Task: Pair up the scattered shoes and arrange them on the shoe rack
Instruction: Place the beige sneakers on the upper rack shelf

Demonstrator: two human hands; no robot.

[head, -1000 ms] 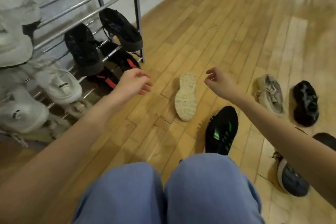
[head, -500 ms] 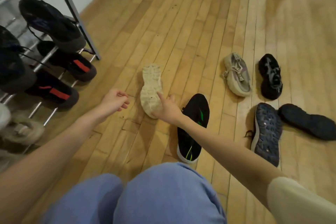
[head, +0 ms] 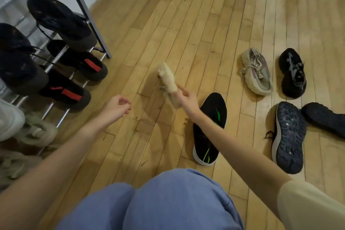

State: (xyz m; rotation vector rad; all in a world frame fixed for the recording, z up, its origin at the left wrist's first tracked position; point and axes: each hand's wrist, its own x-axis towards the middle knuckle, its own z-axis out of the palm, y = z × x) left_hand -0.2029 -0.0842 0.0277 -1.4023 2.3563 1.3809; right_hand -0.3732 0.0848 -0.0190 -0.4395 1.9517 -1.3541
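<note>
Beige shoe [head: 169,82], blurred, hangs mid-frame, pinched at its heel by my right hand [head: 187,98]; my left hand [head: 116,107] beside it curls loosely, holding nothing. Honey-coloured wooden floor [head: 186,15] carries five scattered shoes at right. I count four dark shoes on the metal rack [head: 84,9], upper left; no legible writing.

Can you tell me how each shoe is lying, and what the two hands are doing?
Cream shoe: lifted, blurred, gripped by right hand.
Left hand: fingers loosely curled, holding nothing.
Black shoe with green stripes: upright on floor.
Beige shoe: upright on floor.
Black laced shoe: upright on floor.
Dark blue shoe: sole showing.
Black shoe at right edge: sole showing.
Shoe rack: holds several shoes.
</note>
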